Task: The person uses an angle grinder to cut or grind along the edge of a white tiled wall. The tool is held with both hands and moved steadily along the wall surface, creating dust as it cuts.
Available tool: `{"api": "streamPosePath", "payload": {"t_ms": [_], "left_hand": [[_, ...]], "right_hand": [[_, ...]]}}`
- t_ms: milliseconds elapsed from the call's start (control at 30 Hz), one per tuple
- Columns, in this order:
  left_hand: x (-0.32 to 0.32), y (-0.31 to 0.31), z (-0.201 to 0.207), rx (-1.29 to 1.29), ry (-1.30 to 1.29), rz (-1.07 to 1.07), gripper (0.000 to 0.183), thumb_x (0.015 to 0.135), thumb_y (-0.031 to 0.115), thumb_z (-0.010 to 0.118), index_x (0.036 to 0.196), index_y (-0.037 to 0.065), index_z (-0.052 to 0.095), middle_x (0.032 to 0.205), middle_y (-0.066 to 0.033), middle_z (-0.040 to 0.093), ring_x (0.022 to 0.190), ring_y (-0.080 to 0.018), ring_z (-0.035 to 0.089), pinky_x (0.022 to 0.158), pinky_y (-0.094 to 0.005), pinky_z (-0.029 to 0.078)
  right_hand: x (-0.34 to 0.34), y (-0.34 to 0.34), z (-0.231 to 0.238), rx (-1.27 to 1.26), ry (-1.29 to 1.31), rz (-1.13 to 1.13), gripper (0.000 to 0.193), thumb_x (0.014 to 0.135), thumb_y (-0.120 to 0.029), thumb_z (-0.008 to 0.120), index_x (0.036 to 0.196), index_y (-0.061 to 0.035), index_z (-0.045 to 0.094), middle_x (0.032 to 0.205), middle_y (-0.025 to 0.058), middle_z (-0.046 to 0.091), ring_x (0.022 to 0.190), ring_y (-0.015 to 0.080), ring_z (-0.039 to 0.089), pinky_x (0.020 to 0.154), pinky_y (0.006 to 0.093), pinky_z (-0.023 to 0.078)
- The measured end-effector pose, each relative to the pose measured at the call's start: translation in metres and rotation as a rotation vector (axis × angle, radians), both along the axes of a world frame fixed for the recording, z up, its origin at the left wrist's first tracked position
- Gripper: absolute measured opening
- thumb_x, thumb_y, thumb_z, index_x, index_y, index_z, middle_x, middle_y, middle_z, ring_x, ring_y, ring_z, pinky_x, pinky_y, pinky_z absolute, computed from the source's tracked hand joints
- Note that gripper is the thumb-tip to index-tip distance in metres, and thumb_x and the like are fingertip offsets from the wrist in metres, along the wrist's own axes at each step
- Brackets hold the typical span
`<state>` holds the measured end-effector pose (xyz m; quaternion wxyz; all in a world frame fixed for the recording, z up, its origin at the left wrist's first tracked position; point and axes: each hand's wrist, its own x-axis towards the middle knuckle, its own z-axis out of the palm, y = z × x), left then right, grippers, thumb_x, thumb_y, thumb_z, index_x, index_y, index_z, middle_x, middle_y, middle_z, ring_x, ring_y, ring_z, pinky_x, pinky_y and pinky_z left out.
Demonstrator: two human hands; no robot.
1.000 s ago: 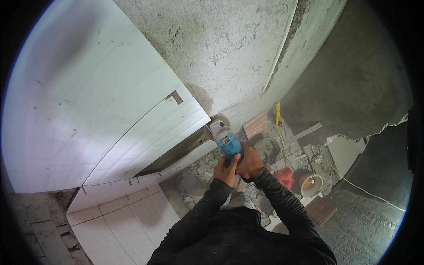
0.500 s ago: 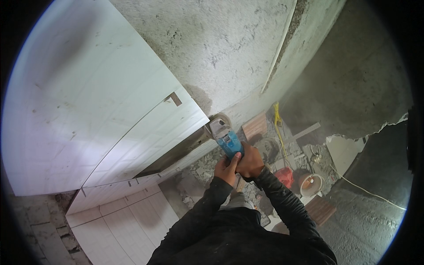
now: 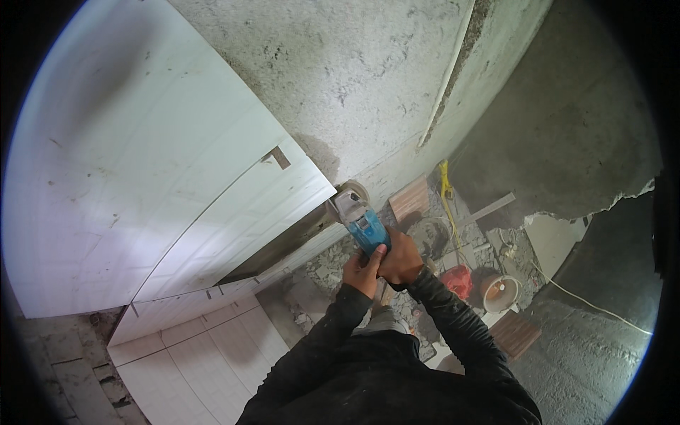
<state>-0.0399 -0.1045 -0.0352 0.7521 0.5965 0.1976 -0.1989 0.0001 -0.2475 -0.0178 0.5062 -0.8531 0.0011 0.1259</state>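
Both my hands are closed around a blue angle grinder [image 3: 368,230] with a grey metal head. My left hand [image 3: 363,271] grips it from the left with the thumb along the body. My right hand [image 3: 402,256] wraps round its rear from the right. The grinder's head and disc guard sit at the lower right corner of the white wall tiles [image 3: 212,163], beside the bare concrete wall [image 3: 340,78]. Whether the disc touches the tile edge cannot be made out. A small L-shaped cutout shows in the tile near that corner.
Below lies rubble with a yellow cord [image 3: 445,180], a red plastic bag [image 3: 457,281], a round bucket [image 3: 500,293] and wood-patterned tile pieces [image 3: 515,333]. A long flat strip [image 3: 487,210] lies across the debris. White tiled surface [image 3: 205,358] spreads at lower left. Dust hazes the right side.
Almost nothing differs. The view has shifted very slightly, while the grinder and both hands keep their place at the tile corner.
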Motion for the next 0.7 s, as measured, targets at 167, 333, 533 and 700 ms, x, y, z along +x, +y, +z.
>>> {"api": "streamPosePath", "payload": {"t_ms": [167, 333, 533, 700], "left_hand": [[0.0, -0.001, -0.002, 0.038, -0.024, -0.027, 0.049, 0.104, 0.035, 0.074, 0.131, -0.005, 0.068, 0.12, -0.0088, 0.074, 0.106, -0.0121, 0.067, 0.092, -0.0272, 0.052], [-0.002, -0.004, 0.002, 0.063, -0.031, -0.009, 0.05, 0.104, 0.037, 0.073, 0.13, -0.005, 0.068, 0.119, -0.0094, 0.074, 0.106, -0.0119, 0.066, 0.092, -0.0268, 0.051], [-0.003, -0.002, 0.005, 0.047, -0.041, 0.015, 0.052, 0.103, 0.038, 0.074, 0.131, -0.005, 0.067, 0.119, -0.0106, 0.074, 0.107, -0.0121, 0.066, 0.091, -0.0277, 0.052], [-0.011, 0.0, 0.006, 0.01, -0.001, 0.045, 0.053, 0.103, 0.039, 0.075, 0.132, -0.005, 0.067, 0.119, -0.0105, 0.074, 0.107, -0.0129, 0.067, 0.091, -0.0283, 0.052]], "right_hand": [[0.0, -0.004, 0.005, 0.022, 0.015, 0.014, 0.052, 0.071, -0.023, 0.082, 0.11, 0.007, 0.065, 0.09, 0.0348, 0.071, 0.096, 0.0535, 0.071, 0.084, 0.0524, 0.058], [0.0, -0.005, 0.006, -0.036, 0.019, 0.027, 0.05, 0.072, -0.024, 0.079, 0.109, 0.0067, 0.064, 0.091, 0.0353, 0.071, 0.097, 0.0541, 0.07, 0.086, 0.0526, 0.058], [0.0, -0.002, 0.003, -0.023, 0.0, 0.041, 0.047, 0.075, -0.024, 0.077, 0.108, 0.0071, 0.063, 0.089, 0.0361, 0.07, 0.095, 0.0551, 0.069, 0.084, 0.0538, 0.057], [-0.006, 0.001, 0.001, 0.008, -0.017, 0.036, 0.048, 0.074, -0.024, 0.077, 0.107, 0.0078, 0.063, 0.088, 0.0368, 0.069, 0.095, 0.0554, 0.069, 0.083, 0.054, 0.057]]}}
